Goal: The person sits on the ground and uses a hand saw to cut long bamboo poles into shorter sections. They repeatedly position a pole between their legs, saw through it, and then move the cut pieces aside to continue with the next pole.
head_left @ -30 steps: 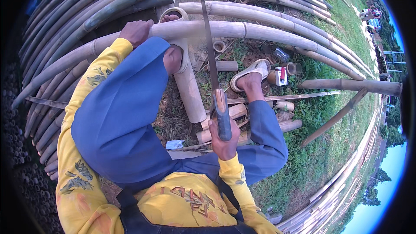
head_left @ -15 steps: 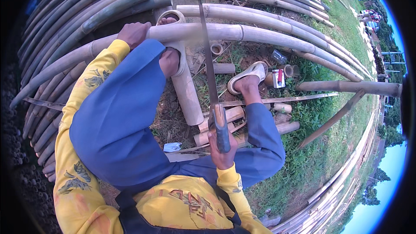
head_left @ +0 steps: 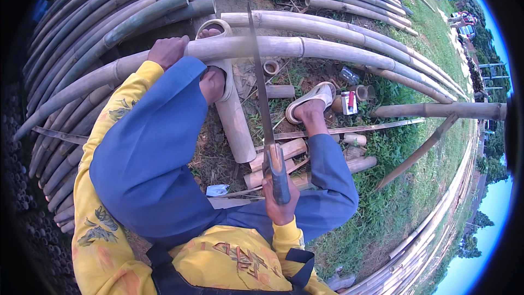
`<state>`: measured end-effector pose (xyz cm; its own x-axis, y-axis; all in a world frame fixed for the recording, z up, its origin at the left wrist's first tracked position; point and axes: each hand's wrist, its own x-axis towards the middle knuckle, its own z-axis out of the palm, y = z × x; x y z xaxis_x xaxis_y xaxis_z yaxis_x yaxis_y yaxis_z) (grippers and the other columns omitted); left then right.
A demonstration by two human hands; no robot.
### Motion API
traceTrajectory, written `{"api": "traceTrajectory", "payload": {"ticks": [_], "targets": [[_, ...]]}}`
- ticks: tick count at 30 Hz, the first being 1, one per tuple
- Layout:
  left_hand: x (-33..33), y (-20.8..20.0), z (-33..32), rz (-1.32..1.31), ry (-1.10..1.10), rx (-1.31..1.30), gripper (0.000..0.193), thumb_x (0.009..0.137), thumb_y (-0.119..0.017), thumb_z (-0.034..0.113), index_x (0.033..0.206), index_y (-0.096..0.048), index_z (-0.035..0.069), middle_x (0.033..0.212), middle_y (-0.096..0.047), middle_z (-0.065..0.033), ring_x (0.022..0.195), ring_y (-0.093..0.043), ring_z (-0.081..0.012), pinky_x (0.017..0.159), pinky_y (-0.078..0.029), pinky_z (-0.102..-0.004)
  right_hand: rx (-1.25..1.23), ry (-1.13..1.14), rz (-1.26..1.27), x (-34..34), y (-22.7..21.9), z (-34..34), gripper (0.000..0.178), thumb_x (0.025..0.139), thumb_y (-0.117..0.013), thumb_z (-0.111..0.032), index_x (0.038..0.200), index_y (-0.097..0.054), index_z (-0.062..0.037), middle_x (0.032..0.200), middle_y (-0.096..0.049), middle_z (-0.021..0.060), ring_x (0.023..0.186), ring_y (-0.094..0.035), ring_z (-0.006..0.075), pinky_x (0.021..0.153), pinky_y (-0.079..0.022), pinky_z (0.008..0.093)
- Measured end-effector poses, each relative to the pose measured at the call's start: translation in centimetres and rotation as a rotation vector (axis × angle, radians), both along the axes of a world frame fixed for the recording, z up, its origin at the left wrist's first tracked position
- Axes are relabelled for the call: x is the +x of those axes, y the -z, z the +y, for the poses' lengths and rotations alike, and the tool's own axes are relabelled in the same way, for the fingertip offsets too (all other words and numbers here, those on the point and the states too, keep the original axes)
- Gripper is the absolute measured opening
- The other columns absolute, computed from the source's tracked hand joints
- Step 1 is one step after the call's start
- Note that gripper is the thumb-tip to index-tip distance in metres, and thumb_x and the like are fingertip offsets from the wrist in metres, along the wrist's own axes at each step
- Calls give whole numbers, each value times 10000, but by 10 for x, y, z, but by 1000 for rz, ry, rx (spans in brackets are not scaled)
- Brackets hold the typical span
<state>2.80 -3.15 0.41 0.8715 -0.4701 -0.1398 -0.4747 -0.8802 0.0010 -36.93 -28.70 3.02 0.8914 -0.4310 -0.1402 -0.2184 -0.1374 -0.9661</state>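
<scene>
right hand [head_left: 282, 211] gripping saw [head_left: 263, 95], across bamboo [head_left: 333, 51]

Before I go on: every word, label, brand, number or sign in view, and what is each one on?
Yellow shirt: dark-red stylised lettering on the front, creased and slanted; I won't copy it out.
Small white box: any print is too small to read.
White-and-blue packet: any print is too small to read.
Saw in the right hand: no lettering that I can make out.
</scene>
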Motion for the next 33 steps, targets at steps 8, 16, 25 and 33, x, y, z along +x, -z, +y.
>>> {"api": "traceTrajectory", "payload": {"ticks": [8,16,25,33], "targets": [[1,9,-16,-27,26,-29,240,949,-586,250,1065,-624,44,972,-740,-222,955,-728,-398,806,-576,-513,-64,-87,-143,109,20,-23,89,926,-703,-30,966,-629,0,704,-556,29,652,-466,86,612,-433,280],[0,-1,4,-16,-8,-1,231,937,-600,238,1056,-620,41,973,-741,-221,944,-732,-396,806,-578,-511,-218,-77,-55,-34,-12,-4,398,886,-737,14,1276,-660,36,932,-732,112,748,-654,115,743,-521,255],[7,-3,-19,14,18,13,247,936,-603,248,1085,-620,53,990,-739,-223,967,-725,-407,821,-574,-515,-5,-114,-188,154,23,-22,129,921,-725,-56,912,-616,14,693,-580,47,626,-489,95,604,-438,285],[-9,-3,2,3,3,-29,312,920,-633,322,1065,-607,48,1010,-733,-223,972,-728,-383,815,-577,-509,-306,-83,-37,-48,-29,-5,257,882,-730,15,1134,-696,47,860,-715,92,726,-649,123,722,-533,286]]}}
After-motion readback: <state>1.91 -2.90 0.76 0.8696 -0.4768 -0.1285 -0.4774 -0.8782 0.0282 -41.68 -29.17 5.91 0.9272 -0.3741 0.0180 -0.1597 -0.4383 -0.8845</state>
